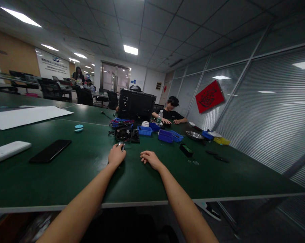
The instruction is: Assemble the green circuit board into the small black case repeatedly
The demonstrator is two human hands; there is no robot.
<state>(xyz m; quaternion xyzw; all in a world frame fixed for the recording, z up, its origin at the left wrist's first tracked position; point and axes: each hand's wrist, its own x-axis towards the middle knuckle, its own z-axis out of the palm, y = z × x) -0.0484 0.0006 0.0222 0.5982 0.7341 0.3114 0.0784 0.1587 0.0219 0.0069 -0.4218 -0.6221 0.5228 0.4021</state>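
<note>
My left hand (116, 154) rests on the green table (91, 182), its fingers over a small dark object with a light, shiny end (121, 145); the rest of that object is hidden under the hand. To the right, my right hand (150, 159) lies on the table with its fingers loosely curved and a little apart, and nothing shows in it. Just beyond my left hand sits a black device with cables (123, 134). A black phone-like slab (51, 151) lies flat on the left.
Blue trays (144, 131), a white ball (145, 124), a bottle (159, 117) and a monitor (137, 104) stand farther back. A black box (186, 150) and a metal dish (194, 135) are on the right. Across the table sits a person (171, 113).
</note>
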